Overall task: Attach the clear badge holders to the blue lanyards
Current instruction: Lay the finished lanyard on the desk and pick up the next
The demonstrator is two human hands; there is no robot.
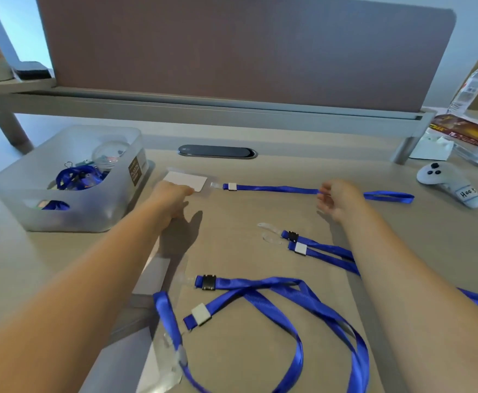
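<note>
At the far middle of the surface (260, 217) lies a clear badge holder (188, 181) with a white card inside, joined by its clear strap to a blue lanyard (277, 189) stretched straight toward the right. Left hand (172, 195) rests on the near edge of the holder, fingers fairly straight and pressing it flat; forearm reaches in from lower left. Right hand (338, 198) is over the lanyard about midway along it, fingers loosely curled, fingertips at the ribbon; cannot tell whether it pinches it. The looped end of the lanyard shows beyond that hand.

Count: four more lanyard ends near the person. Two lie side by side (317, 248) below the right hand, one black clasp, one white, each with a clear strap loop. Two more lie tangled (274, 302) nearer, again one black clasp, one white. Further clear holders: one (158, 361) at the lower left under a lanyard, others (154, 275) partly hidden by the left forearm.

At the left, a translucent bin (70, 205) holds more blue lanyards and a clear ball; its brown label is too small to read. At the right, a white controller (447, 182) with a handwritten tag, roughly "Hee"; a plastic water bottle (475, 83) stands behind it
</note>
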